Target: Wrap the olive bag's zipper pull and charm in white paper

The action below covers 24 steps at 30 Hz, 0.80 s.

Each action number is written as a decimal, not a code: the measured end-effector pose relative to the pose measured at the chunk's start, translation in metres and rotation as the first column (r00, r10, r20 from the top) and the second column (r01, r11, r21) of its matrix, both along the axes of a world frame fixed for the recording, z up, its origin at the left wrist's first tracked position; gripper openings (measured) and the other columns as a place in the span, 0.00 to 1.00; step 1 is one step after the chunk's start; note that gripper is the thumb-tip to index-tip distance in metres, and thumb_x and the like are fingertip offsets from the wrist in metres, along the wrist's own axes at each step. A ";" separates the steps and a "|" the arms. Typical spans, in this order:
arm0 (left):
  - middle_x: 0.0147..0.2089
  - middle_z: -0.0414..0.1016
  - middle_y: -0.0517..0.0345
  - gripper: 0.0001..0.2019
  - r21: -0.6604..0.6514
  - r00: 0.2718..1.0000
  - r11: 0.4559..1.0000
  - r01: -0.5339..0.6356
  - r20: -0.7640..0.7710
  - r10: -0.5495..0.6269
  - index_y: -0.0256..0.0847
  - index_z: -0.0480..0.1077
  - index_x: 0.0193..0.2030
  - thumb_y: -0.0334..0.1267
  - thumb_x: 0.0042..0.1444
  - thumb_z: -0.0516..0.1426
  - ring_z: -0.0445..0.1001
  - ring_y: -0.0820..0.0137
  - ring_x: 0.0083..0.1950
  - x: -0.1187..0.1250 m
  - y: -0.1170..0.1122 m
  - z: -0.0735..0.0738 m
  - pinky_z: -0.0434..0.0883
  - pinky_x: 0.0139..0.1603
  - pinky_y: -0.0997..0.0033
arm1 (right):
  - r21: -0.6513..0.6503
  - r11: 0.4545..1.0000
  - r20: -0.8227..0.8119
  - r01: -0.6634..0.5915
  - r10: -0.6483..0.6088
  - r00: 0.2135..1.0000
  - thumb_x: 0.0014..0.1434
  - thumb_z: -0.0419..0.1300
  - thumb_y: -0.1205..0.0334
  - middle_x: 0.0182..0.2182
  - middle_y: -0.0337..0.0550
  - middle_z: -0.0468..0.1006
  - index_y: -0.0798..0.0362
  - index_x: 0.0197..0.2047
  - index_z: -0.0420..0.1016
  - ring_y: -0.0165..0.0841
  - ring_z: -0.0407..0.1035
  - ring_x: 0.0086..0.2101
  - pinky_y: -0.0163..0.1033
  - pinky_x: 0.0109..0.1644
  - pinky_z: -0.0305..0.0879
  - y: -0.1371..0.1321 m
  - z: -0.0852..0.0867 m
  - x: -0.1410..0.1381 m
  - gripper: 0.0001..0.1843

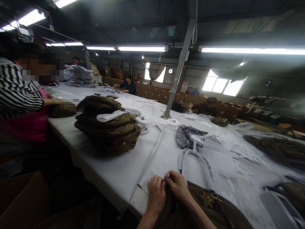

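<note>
At the near table edge lies an olive-brown bag (190, 194), with a yellow emblem and a dark strap on its right part. My left hand (156, 194) is closed, fingers curled over the bag's far left edge. Right beside it, my right hand (177, 184) pinches that same edge, fingertips almost touching the left ones. What exactly lies between the fingertips is too small to make out. Beyond my hands, a handle wrapped in white (197, 156) arches over the tabletop. A black-and-white speckled cloth (188, 136) lies behind it.
A stack of olive bags (109, 130) stands left on the white-covered table (135, 149). A metal post (178, 70) rises from the table. A co-worker in a striped sleeve (19, 86) handles a bag at left. Clear plastic bags (247, 190) and white slips lie right. An open carton (26, 197) sits lower left.
</note>
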<state>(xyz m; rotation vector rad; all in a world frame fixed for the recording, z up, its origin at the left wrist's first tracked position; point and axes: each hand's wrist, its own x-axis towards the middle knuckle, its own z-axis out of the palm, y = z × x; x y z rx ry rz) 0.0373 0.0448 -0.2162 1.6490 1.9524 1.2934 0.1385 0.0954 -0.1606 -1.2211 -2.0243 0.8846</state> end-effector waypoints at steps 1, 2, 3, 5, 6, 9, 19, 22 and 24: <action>0.35 0.68 0.55 0.12 -0.011 1.000 1.000 -0.014 -0.008 0.014 0.40 0.65 0.30 0.34 0.60 0.43 0.66 0.64 0.40 0.000 0.000 0.000 0.62 0.45 0.61 | -0.010 1.000 -0.050 -0.007 0.006 0.999 0.50 0.54 0.66 0.23 0.37 0.72 0.55 0.28 0.69 0.31 0.67 0.28 0.32 0.33 0.60 -0.001 -0.003 0.001 0.04; 0.34 0.69 0.54 0.12 -0.022 0.999 0.999 -0.029 -0.015 0.028 0.40 0.66 0.30 0.34 0.60 0.43 0.66 0.64 0.40 0.001 0.000 0.000 0.62 0.44 0.61 | -0.019 1.000 -0.101 -0.015 0.013 0.995 0.51 0.53 0.65 0.24 0.37 0.72 0.55 0.29 0.68 0.31 0.67 0.29 0.33 0.34 0.61 -0.002 -0.006 0.003 0.04; 0.34 0.69 0.54 0.13 -0.033 0.999 0.999 -0.040 -0.019 0.040 0.40 0.66 0.29 0.34 0.60 0.44 0.67 0.64 0.40 0.001 0.001 -0.001 0.62 0.44 0.61 | -0.026 0.999 -0.146 -0.022 0.018 0.989 0.52 0.54 0.65 0.25 0.37 0.72 0.54 0.29 0.68 0.32 0.67 0.30 0.33 0.35 0.61 -0.002 -0.010 0.005 0.04; 0.33 0.70 0.54 0.14 -0.049 0.999 0.998 -0.047 -0.010 0.046 0.40 0.67 0.29 0.36 0.60 0.44 0.67 0.63 0.39 0.002 0.002 -0.003 0.63 0.44 0.60 | -0.031 0.999 -0.192 -0.033 0.026 0.981 0.53 0.54 0.63 0.25 0.37 0.71 0.54 0.30 0.68 0.32 0.67 0.30 0.33 0.35 0.61 -0.002 -0.015 0.008 0.04; 0.33 0.71 0.54 0.14 -0.052 0.999 0.998 -0.048 0.007 0.048 0.40 0.67 0.29 0.37 0.60 0.44 0.68 0.63 0.39 0.001 0.002 -0.005 0.63 0.44 0.60 | -0.035 0.999 -0.198 -0.039 0.032 0.980 0.54 0.54 0.63 0.25 0.37 0.71 0.54 0.30 0.68 0.32 0.66 0.29 0.33 0.35 0.61 -0.002 -0.017 0.010 0.04; 0.40 0.73 0.52 0.12 -0.039 0.992 0.997 -0.068 0.106 0.072 0.38 0.69 0.42 0.39 0.56 0.50 0.68 0.63 0.44 -0.002 0.004 -0.006 0.63 0.49 0.59 | -0.069 0.995 -0.230 -0.077 0.060 0.971 0.55 0.54 0.61 0.25 0.36 0.70 0.54 0.32 0.68 0.32 0.65 0.29 0.34 0.34 0.60 0.000 -0.019 0.015 0.05; 0.36 0.80 0.59 0.09 -0.020 0.924 0.999 0.045 0.381 -0.034 0.47 0.76 0.35 0.40 0.52 0.54 0.75 0.64 0.41 -0.005 0.004 0.005 0.51 0.63 0.50 | -0.101 0.991 -0.280 -0.092 0.060 0.958 0.53 0.56 0.60 0.26 0.39 0.73 0.55 0.31 0.70 0.33 0.68 0.30 0.34 0.36 0.62 0.001 -0.020 0.014 0.07; 0.35 0.79 0.58 0.10 0.007 0.954 0.999 -0.035 0.299 0.032 0.46 0.76 0.33 0.41 0.54 0.53 0.74 0.63 0.41 -0.001 0.002 -0.001 0.57 0.60 0.51 | -0.116 0.993 -0.228 -0.008 -0.018 0.973 0.52 0.56 0.60 0.27 0.41 0.76 0.56 0.31 0.71 0.34 0.70 0.30 0.35 0.36 0.64 0.002 -0.020 0.008 0.08; 0.32 0.79 0.57 0.12 0.039 0.978 0.998 -0.042 0.208 0.032 0.44 0.75 0.31 0.39 0.57 0.51 0.74 0.64 0.38 0.000 0.000 -0.003 0.60 0.58 0.53 | -0.112 0.992 -0.163 0.058 -0.076 0.984 0.52 0.56 0.59 0.26 0.42 0.77 0.56 0.30 0.72 0.34 0.70 0.28 0.34 0.33 0.64 0.003 -0.022 0.005 0.09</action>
